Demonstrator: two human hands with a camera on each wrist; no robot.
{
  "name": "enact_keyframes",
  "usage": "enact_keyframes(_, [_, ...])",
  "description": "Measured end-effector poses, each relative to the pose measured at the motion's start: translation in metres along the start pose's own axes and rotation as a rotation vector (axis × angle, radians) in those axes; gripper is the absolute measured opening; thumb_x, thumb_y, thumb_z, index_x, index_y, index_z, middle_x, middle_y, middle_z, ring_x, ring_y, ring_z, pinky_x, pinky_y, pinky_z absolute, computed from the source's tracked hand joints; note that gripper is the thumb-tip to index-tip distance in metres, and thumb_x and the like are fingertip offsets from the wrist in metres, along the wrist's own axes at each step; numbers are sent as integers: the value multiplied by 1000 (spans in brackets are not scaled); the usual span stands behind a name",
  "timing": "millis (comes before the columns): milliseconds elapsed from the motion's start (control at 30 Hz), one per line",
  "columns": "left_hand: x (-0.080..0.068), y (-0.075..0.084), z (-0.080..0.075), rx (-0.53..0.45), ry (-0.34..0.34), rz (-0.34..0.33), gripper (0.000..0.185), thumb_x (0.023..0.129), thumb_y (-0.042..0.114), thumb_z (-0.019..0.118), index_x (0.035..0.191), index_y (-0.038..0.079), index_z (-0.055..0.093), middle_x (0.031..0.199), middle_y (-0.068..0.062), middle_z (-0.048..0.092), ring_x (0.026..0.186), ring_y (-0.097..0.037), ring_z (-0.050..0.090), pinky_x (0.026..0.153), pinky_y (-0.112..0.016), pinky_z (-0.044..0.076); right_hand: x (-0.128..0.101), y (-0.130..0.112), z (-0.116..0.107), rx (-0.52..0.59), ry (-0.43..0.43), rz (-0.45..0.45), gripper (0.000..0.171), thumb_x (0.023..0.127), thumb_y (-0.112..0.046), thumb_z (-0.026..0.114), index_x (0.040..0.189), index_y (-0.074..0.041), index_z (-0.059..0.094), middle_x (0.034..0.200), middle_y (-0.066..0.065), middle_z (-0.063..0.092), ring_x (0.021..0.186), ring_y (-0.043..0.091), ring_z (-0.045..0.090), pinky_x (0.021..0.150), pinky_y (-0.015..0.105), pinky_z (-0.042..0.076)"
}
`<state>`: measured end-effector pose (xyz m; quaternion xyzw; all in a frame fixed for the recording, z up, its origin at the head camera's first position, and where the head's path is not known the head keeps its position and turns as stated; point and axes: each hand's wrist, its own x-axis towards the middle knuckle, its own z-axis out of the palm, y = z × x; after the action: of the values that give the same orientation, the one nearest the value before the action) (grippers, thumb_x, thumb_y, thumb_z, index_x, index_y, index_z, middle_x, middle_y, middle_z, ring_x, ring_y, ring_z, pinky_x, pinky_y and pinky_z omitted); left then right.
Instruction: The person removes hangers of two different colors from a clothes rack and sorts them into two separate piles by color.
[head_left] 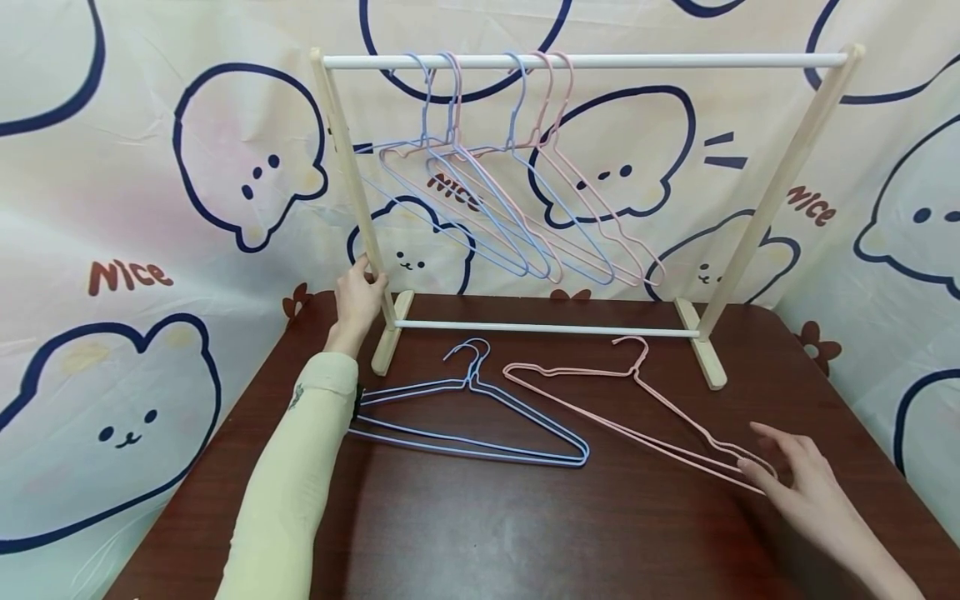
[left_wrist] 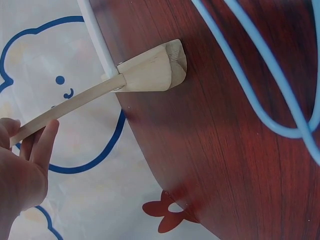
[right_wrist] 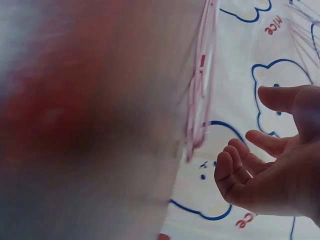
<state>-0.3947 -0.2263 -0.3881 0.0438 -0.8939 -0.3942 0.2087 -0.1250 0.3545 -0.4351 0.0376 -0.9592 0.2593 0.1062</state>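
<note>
My left hand point(head_left: 357, 302) grips the left wooden post point(head_left: 345, 158) of a small garment rack, just above its foot. In the left wrist view, fingers point(left_wrist: 46, 142) curl round that post. Lower right in the head view, my right hand point(head_left: 813, 492) holds nothing, thumb and index finger spread apart at the right end of a pink hanger point(head_left: 636, 375). That hanger lies flat on the table, its lower wire doubled toward the right. Two blue hangers point(head_left: 470, 380) lie overlapped beside it, their left ends hidden behind my left sleeve.
Several blue hangers point(head_left: 512, 125) and pink hangers point(head_left: 570, 92) hang from the rack's white top bar point(head_left: 712, 61), left of its right end. A lower white bar point(head_left: 547, 328) joins the feet on the brown table point(head_left: 480, 533). A patterned cloth backdrop point(head_left: 247, 275) stands behind.
</note>
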Motion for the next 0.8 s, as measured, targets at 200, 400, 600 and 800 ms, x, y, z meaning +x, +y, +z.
enact_keyframes(200, [0, 0, -1, 7, 7, 4, 43, 101, 20, 55, 144, 15, 51, 106, -21, 70, 91, -37, 70, 75, -47, 57, 13, -20, -3, 32, 110, -114, 47, 94, -20, 69, 135, -1, 55, 114, 17, 54, 92, -9, 35, 70, 17, 34])
enact_keyframes(400, [-2, 0, -1, 5, 2, 5, 43, 101, 19, 54, 144, 14, 51, 105, -22, 70, 90, -37, 70, 73, -46, 57, 25, -36, -6, 45, 130, -136, 47, 94, -21, 69, 135, -2, 56, 116, 16, 52, 89, -11, 39, 66, 13, 37])
enact_keyframes(600, [-2, 0, 0, 5, 1, 6, 44, 101, 18, 54, 145, 14, 50, 106, -23, 69, 91, -38, 70, 73, -47, 57, 39, -54, -8, 55, 205, -201, 45, 91, -15, 72, 133, -4, 58, 114, 12, 53, 86, -12, 42, 65, 12, 37])
enact_keyframes(800, [-1, 0, 0, 2, 2, 8, 41, 101, 19, 54, 142, 13, 52, 105, -22, 69, 91, -38, 70, 73, -47, 57, 56, -75, -12, 74, 234, -235, 48, 89, -13, 74, 134, -6, 58, 114, 12, 53, 83, -11, 45, 64, 10, 38])
